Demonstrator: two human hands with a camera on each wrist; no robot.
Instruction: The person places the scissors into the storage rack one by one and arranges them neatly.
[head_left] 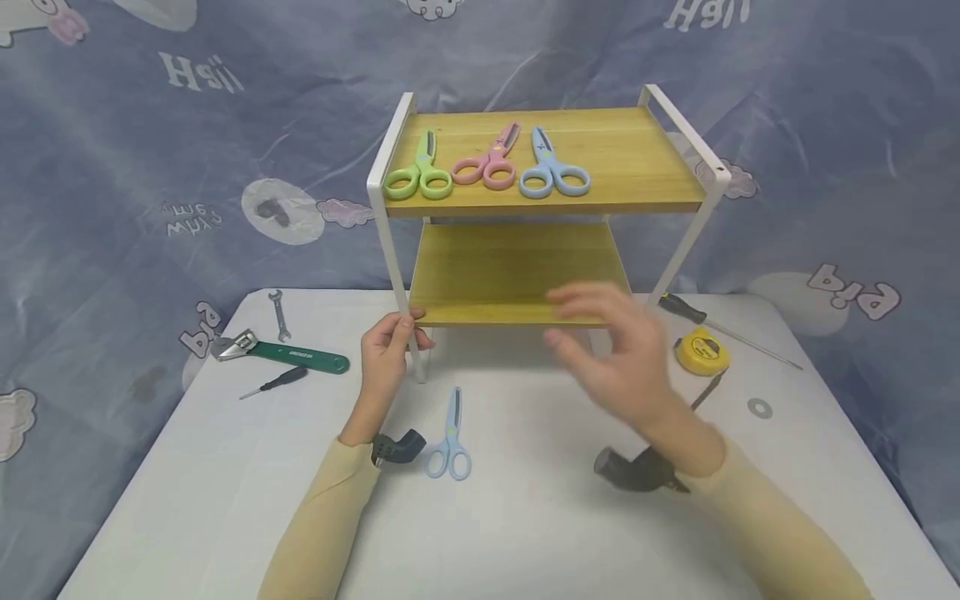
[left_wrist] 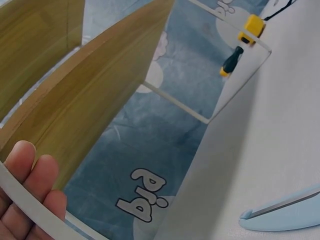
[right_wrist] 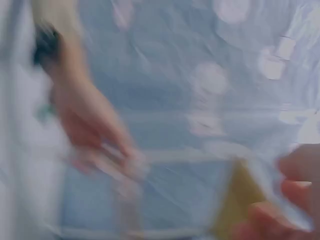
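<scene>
A two-tier rack with wooden boards point(head_left: 615, 154) and white metal side frames stands on the table. My left hand point(head_left: 386, 350) grips its front left leg just under the lower board point(head_left: 517, 271); the fingers point(left_wrist: 42, 172) show behind the white bar in the left wrist view. My right hand point(head_left: 622, 362), blurred by motion, hovers before the lower board's right side, fingers apart and holding nothing. Green scissors point(head_left: 425, 163), pink scissors point(head_left: 496, 157) and blue scissors point(head_left: 550, 164) lie along the top board's front. Another light-blue pair of scissors point(head_left: 452, 437) lies on the table.
At left lie an open-end wrench point(head_left: 280, 317), a green-handled adjustable wrench point(head_left: 300, 356) and a small screwdriver point(head_left: 281, 380). At right are a long screwdriver point(head_left: 686, 310), a yellow tape measure point(head_left: 702, 352) and a washer point(head_left: 760, 407). A printed cloth point(head_left: 135, 150) hangs behind.
</scene>
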